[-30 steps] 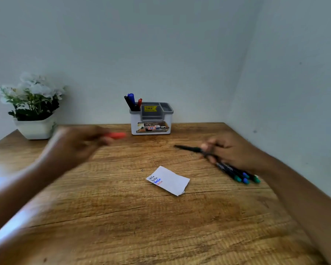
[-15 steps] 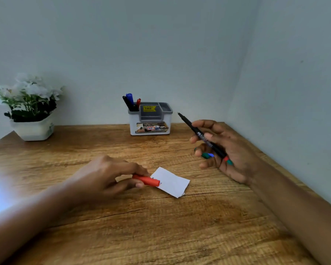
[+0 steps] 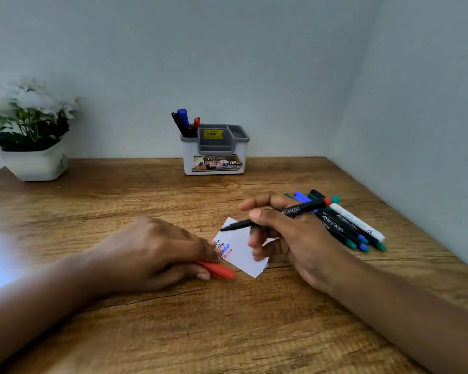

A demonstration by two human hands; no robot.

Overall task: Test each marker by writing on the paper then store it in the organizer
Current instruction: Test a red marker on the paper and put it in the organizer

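While the small white slip of paper (image 3: 239,248) lies flat near the middle of the wooden table (image 3: 227,333), keep it pinned before the tip touches it; it looks light enough to slide under a stroke. Your left hand (image 3: 157,252) rests knuckles-up on the wood, its fingertips at the slip's left edge, closed around the loose red cap (image 3: 216,269), which pokes out from under the fingers just beside the slip's near corner. Press a fingertip onto the slip itself rather than only against its edge.

Your right hand (image 3: 287,238) is curled around the uncapped black marker with the red end (image 3: 278,214), held in a writing grip, forefinger stretched along the top. The barrel slopes down to the left and the tip sits over the slip's far corner; whether it touches the paper yet is hard to tell. The wrist hovers low, the forearm coming in from the table's right edge.

Aim for bare white. The left side already carries black, blue and red scribbles, so write a short mark on the open right part, with light pressure. Then recap with the cap you hold.

The untested pile of black markers with green and blue ends (image 3: 343,222) lies behind your right hand, toward the right edge. The white-and-grey plastic organizer (image 3: 215,153) stands at the far edge, against the wall, with several markers in its left compartment.
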